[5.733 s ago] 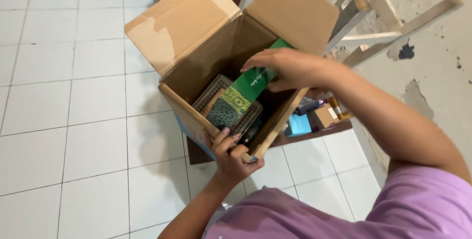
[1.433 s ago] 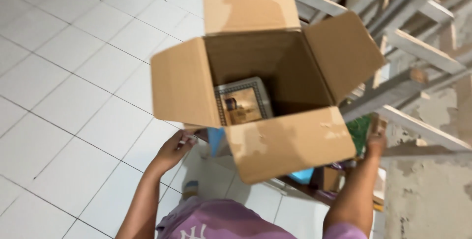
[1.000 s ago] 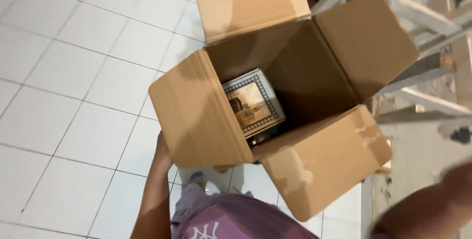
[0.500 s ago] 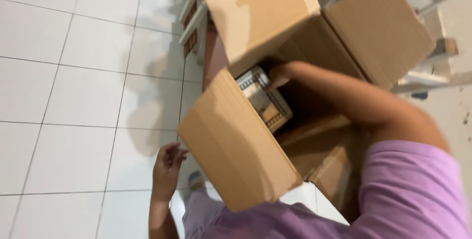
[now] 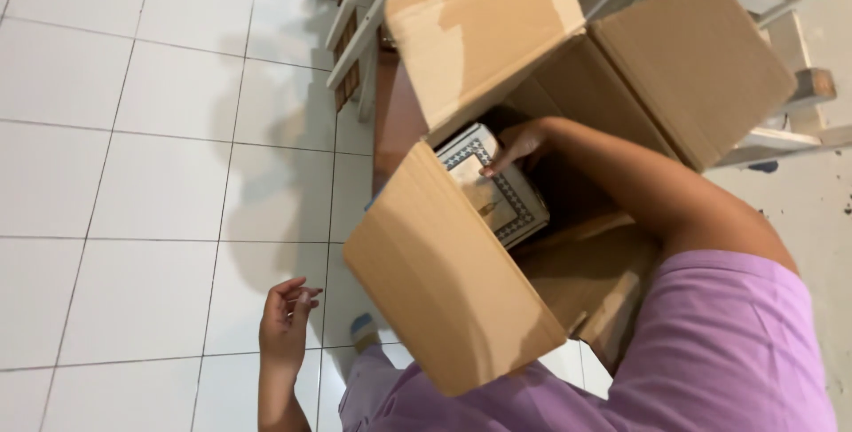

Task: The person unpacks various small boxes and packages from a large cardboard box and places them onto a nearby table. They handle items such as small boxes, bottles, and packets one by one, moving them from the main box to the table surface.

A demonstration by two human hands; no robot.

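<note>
Cardboard box (image 5: 461, 281) now admits right hand (image 5: 519, 143), touching patterned book (image 5: 497, 188).

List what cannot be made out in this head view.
- Inside of the cardboard box: mostly hidden by its near flap and the right arm.
- Patterned book: lower part covered by the flap.
- Right hand: palm shadowed, grip unclear.
- Left hand: forearm cut off by the bottom edge.

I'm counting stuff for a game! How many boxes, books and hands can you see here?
Cardboard box: 1
Patterned book showing inside the box: 1 (others may be hidden)
Hands: 2, the left hand held open over the floor, the right hand touching the book
Total: 4
</note>
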